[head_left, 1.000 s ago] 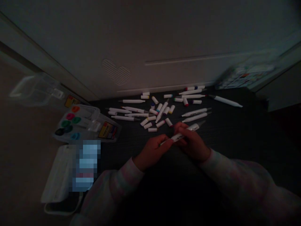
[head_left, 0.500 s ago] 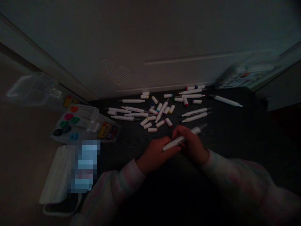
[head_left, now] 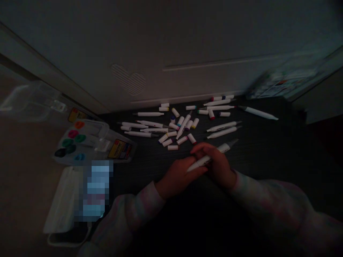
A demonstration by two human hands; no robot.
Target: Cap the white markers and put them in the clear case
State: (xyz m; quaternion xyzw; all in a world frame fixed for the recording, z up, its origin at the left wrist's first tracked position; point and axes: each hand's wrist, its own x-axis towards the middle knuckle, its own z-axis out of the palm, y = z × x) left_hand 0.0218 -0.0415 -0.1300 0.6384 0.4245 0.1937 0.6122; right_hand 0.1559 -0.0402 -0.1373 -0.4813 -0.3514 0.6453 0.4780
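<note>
In dim light, my left hand and my right hand meet over a dark mat. Both are closed on one white marker, which lies slanted between them with its grey tip pointing up and to the right. My left hand grips its lower end and my right hand wraps its middle. Just beyond my hands lie several white markers and several loose caps with coloured ends, scattered on the mat.
A clear plastic marker case with coloured round ends showing sits at the left. Below it lies a white pouch with a blurred label. A pale cabinet front rises behind the mat. Printed sheets lie at the back right.
My hands have drawn closer together along the marker, and my left hand has slid up over its lower end. The view has shifted slightly.
</note>
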